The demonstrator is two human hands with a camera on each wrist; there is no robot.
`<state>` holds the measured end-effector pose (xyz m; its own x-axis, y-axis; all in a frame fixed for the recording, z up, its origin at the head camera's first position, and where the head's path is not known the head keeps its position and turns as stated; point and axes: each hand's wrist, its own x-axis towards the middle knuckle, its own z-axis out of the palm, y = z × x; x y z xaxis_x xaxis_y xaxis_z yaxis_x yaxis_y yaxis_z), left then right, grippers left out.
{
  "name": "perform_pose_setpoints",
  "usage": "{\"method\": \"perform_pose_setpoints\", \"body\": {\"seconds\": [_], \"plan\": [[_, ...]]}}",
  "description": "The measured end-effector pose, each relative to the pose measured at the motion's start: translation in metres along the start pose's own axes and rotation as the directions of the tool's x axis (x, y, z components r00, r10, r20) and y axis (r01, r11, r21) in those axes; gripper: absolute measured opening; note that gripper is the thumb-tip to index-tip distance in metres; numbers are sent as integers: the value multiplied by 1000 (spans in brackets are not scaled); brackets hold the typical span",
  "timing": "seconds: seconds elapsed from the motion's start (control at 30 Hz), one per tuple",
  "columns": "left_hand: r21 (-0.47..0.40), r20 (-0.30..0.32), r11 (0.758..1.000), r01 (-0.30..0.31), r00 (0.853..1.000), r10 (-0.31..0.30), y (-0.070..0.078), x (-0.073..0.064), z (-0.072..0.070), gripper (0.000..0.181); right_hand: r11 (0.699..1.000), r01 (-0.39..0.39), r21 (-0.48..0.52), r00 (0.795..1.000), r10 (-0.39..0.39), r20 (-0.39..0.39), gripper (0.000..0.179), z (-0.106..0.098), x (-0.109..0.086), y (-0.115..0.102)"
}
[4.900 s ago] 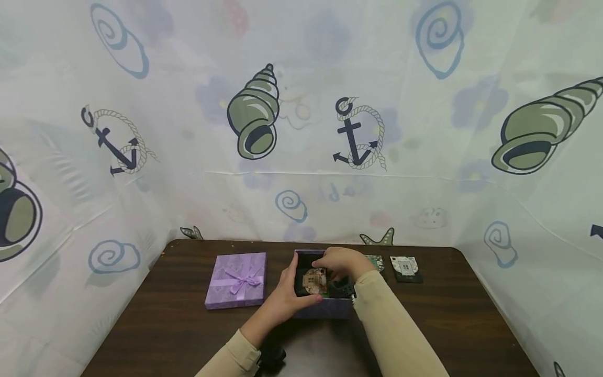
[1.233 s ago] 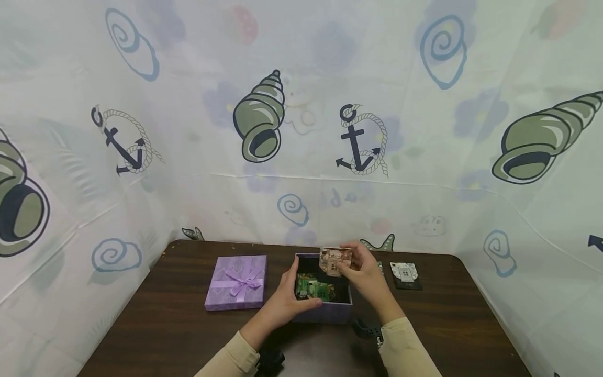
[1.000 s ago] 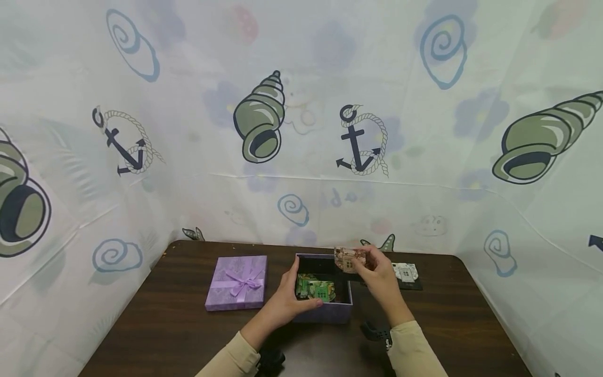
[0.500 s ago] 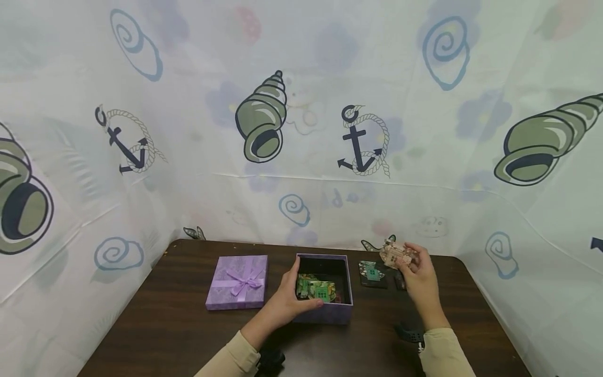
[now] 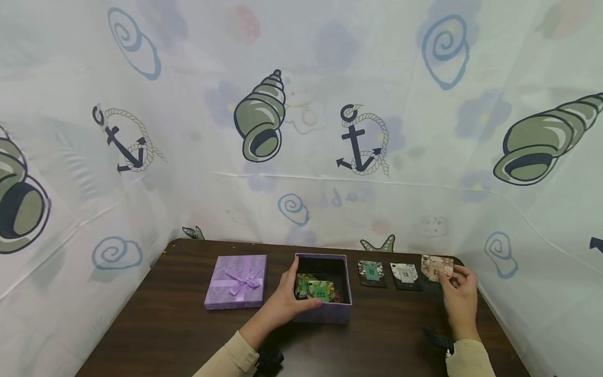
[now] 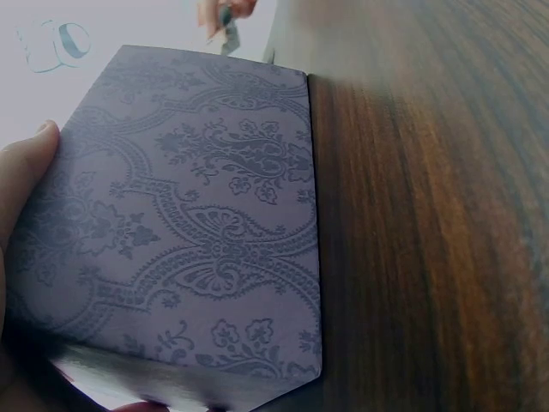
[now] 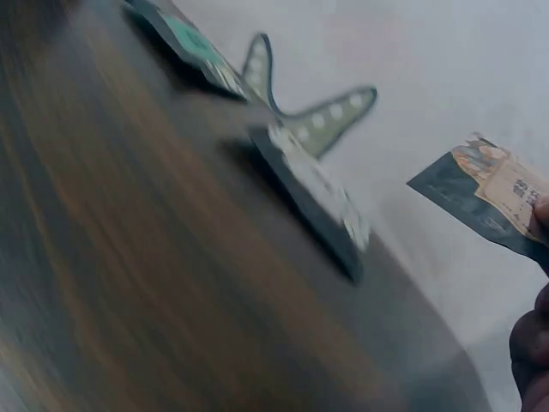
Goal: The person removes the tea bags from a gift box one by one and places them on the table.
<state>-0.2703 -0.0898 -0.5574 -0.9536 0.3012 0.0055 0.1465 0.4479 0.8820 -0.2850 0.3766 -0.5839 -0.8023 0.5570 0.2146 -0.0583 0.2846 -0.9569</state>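
My left hand (image 5: 281, 302) grips the open purple box (image 5: 325, 314) at its left front corner, thumb along the front wall. Inside lie green-patterned sachets (image 5: 320, 291). In the left wrist view the box's patterned wall (image 6: 197, 223) fills much of the frame. Over the table's back right corner, my right hand (image 5: 461, 298) pinches a brown-patterned sachet (image 5: 434, 267) between thumb and fingers. The right wrist view shows this sachet (image 7: 493, 193) raised above the tabletop. To its left, a white sachet (image 5: 405, 274) and a teal one (image 5: 371, 272) lie in a row.
The purple lid (image 5: 235, 296) with its ribbon bow lies left of the box on the dark wooden table (image 5: 155, 324). A printed cloth (image 5: 311, 146) hangs behind and at both sides. A black wrist device (image 5: 269, 361) sits by the left sleeve.
My right hand has lifted the brown sachet out of the box and carried it right, past the teal and white sachets. My left hand has stayed on the box.
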Motion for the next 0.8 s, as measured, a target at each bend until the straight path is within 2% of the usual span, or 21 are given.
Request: {"method": "perform_pose_setpoints", "body": {"seconds": [0.1,0.2,0.33,0.4,0.47,0.6,0.67,0.8], "plan": [[-1,2,1000,2,1000,-2,-2,0,0,133,1000,-17,2,998,17,-63,47,-11,4,11],[-3,5,1000,4,1000,-4,-3,0,0,132,999,-4,-34,994,0,-112,38,-19,6,20],[-5,3,1000,5,1000,-5,-4,1,-1,132,998,14,-61,993,-21,-117,31,-24,7,29],[-4,-1,1000,2,1000,-2,-4,1,-1,132,997,6,-82,996,-14,-93,30,-26,8,32],[-1,-3,1000,0,1000,0,-3,2,1,132,989,3,-147,998,-12,-63,30,-27,11,34],[3,0,1000,-2,1000,2,-2,2,2,132,948,-12,-317,999,25,36,36,-30,13,37],[4,-2,1000,0,1000,0,-2,2,3,132,921,13,-389,995,25,94,38,-30,14,38],[5,-7,1000,7,1000,-7,-4,2,2,133,889,98,-448,982,-13,189,38,-28,14,41]]}}
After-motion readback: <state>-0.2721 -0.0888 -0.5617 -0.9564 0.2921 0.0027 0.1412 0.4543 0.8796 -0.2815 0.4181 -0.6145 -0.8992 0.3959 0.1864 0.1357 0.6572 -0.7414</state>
